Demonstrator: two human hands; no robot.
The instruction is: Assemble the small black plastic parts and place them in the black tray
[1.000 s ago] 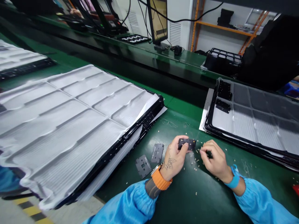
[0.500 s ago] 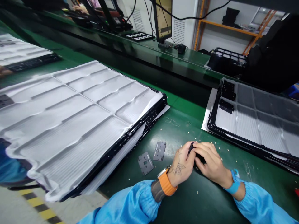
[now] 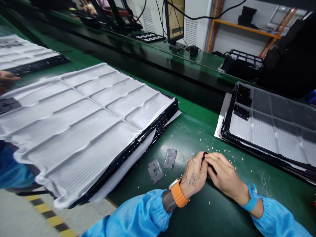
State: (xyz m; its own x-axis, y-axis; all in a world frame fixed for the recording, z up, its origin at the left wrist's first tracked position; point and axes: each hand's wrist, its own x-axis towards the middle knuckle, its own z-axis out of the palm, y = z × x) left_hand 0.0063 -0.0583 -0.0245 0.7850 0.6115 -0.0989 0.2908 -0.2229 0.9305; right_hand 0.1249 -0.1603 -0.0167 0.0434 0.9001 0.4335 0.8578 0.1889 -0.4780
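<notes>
1. Left of the frame: a stack of white-lined trays (image 3: 81,122).
2. Lower centre: two gray plates (image 3: 156,178) lie flat on the green counter (image 3: 195,212).
3. Right of centre: the left hand (image 3: 194,175) is clamped on a small black part (image 3: 203,157), mostly hidden.
4. Just beside it, the right hand (image 3: 226,177) touches that part, fingers bent; I cannot tell whether it grips.
5. Right edge: another tray stack (image 3: 263,131).

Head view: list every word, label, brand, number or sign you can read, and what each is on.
No words, brands or numbers are readable.
Near plate: pale marks, too small to read.
Far plate: pale marks, too small to read.
Black part: mostly hidden; no text shows.
Monitor: seen at a slant; nothing legible.
Floor tape: yellow and black stripes, no lettering visible.
</notes>
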